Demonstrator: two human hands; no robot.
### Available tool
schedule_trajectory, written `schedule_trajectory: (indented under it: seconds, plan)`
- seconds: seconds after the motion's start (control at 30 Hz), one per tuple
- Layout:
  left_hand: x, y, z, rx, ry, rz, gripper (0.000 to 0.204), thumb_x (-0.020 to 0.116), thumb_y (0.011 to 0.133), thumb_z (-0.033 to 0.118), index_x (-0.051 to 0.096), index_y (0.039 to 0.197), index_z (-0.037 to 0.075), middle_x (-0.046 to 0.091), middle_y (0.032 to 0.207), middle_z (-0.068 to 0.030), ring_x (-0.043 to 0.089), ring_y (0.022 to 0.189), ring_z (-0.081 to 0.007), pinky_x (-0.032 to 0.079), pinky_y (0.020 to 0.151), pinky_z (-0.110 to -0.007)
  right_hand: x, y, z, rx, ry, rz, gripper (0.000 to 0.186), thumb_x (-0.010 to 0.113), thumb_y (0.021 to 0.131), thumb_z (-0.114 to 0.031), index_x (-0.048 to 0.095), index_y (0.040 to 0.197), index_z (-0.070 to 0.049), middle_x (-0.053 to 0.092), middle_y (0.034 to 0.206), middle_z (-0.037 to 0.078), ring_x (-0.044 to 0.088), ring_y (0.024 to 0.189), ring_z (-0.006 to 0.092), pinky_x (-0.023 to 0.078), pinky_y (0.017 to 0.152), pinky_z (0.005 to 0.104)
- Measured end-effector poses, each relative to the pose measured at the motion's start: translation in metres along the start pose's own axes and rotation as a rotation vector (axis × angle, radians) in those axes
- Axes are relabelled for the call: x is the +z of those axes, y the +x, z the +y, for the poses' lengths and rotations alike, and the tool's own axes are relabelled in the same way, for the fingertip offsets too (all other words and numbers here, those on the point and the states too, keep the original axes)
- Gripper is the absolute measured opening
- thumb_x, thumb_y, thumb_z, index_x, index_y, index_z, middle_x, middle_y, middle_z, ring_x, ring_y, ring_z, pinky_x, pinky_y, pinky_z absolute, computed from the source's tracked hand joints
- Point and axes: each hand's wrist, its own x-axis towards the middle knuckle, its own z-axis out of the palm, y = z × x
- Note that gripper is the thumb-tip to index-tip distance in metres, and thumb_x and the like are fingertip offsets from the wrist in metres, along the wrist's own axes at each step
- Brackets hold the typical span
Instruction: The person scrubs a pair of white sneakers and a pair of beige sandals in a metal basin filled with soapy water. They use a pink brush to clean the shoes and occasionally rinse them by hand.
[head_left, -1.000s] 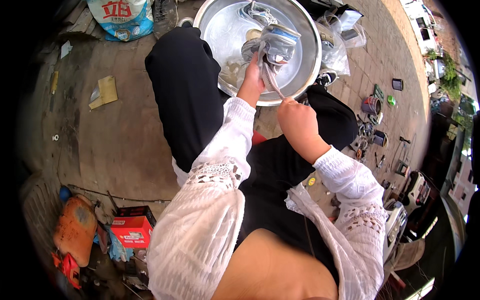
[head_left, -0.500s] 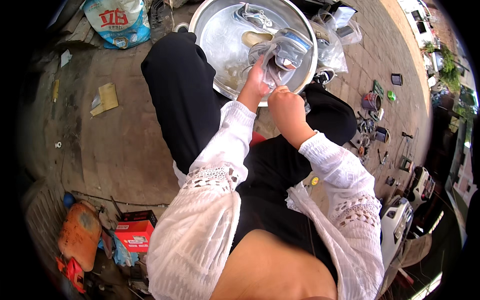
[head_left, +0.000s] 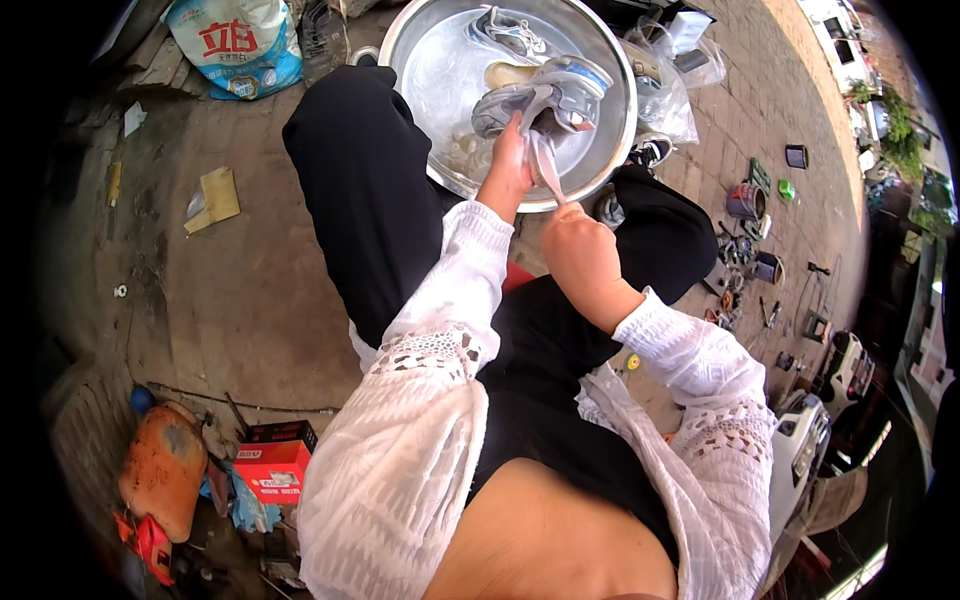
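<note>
A grey shoe [head_left: 560, 90] with blue trim is held over the wide metal basin [head_left: 420, 75]. My left hand [head_left: 508, 165] is closed on the shoe's near side, around its opening. From there a pale, flat strip [head_left: 546, 168] runs tautly back over the basin's near rim to my right hand [head_left: 582, 250], whose closed fist grips its end. Whether that strip is a lace or a tongue, I cannot tell. Inside the basin, another grey shoe [head_left: 512, 32] with white laces lies at the far side. A beige piece [head_left: 508, 74], partly hidden, sits behind the held shoe.
Right of the basin are clear plastic bags [head_left: 670, 100] and a dark shoe [head_left: 652, 150]. Tools and small tins [head_left: 746, 202] lie on the paving farther right. A blue-white bag [head_left: 238, 50] stands at far left, an orange tank [head_left: 163, 470] and red box [head_left: 270, 468] at lower left.
My right hand has drawn back toward me and slightly right, stretching the pale strip longer. The shoe has turned a little and shifted left, while my left hand stays almost in place.
</note>
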Motion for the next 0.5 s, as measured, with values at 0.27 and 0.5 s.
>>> schedule_trajectory:
  seconds: [0.27,0.5]
  plan:
    - [0.032,-0.016,0.011,0.033,0.034,0.115,0.048,0.024,0.1,0.034,0.046,0.127,0.002,0.054,0.124,-0.0148,0.052,0.115,-0.0295,0.041,0.099,-0.044,0.0,0.002,0.009,0.034,0.057,0.0,0.009,0.056,0.074,-0.009,0.055,0.069,-0.001,0.054,0.054,0.001,0.059,0.047,0.0099,0.042,0.037,0.0224]
    - [0.024,-0.014,0.006,-0.012,-0.025,0.008,0.048,0.025,0.1,0.037,0.046,0.128,0.004,0.055,0.121,-0.0145,0.055,0.11,-0.0286,0.045,0.093,-0.044,0.025,0.024,0.01,0.011,0.047,0.033,0.01,0.054,0.074,-0.01,0.052,0.067,-0.003,0.051,0.053,-0.002,0.056,0.043,0.0089,0.042,0.036,0.0225]
